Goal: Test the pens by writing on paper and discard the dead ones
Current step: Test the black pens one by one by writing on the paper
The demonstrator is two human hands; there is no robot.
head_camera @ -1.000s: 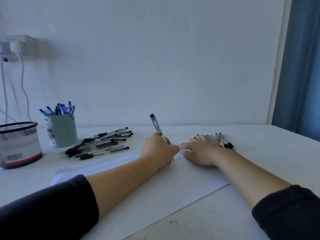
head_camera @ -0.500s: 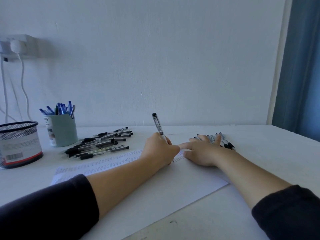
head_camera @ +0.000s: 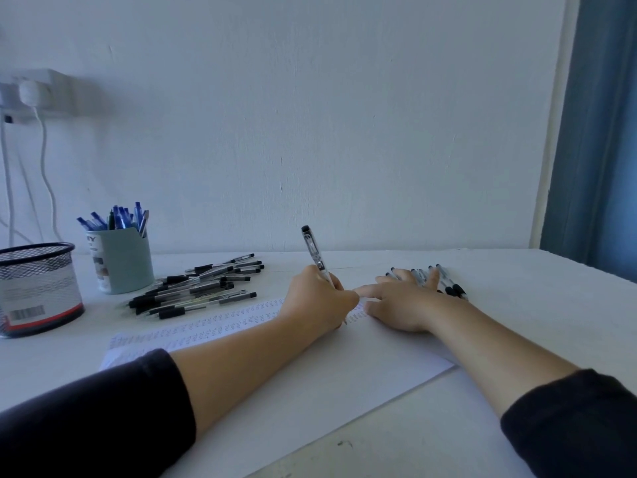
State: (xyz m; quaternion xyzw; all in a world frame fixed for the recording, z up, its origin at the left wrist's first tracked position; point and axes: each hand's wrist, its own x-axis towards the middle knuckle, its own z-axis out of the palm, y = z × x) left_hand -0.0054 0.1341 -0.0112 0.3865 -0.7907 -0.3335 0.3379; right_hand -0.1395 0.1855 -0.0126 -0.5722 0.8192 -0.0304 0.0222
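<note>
My left hand [head_camera: 319, 298] grips a clear pen with a black cap end [head_camera: 312, 248], tip down on the white sheet of paper [head_camera: 310, 381]. Rows of small written marks run along the sheet's far edge. My right hand [head_camera: 401, 300] lies flat, fingers spread, pressing the paper's far right part. A pile of black-and-clear pens [head_camera: 200, 284] lies to the left beyond the paper. A few more pens [head_camera: 448, 282] lie just behind my right hand's fingers.
A pale green cup [head_camera: 120, 260] full of blue pens stands at the back left. A black mesh basket [head_camera: 38, 288] sits at the far left edge. Cables hang from a wall socket [head_camera: 32, 93]. A blue curtain [head_camera: 599, 132] hangs at the right.
The pen's top has shifted slightly right as my left hand writes along the line. My right hand has stayed in place.
</note>
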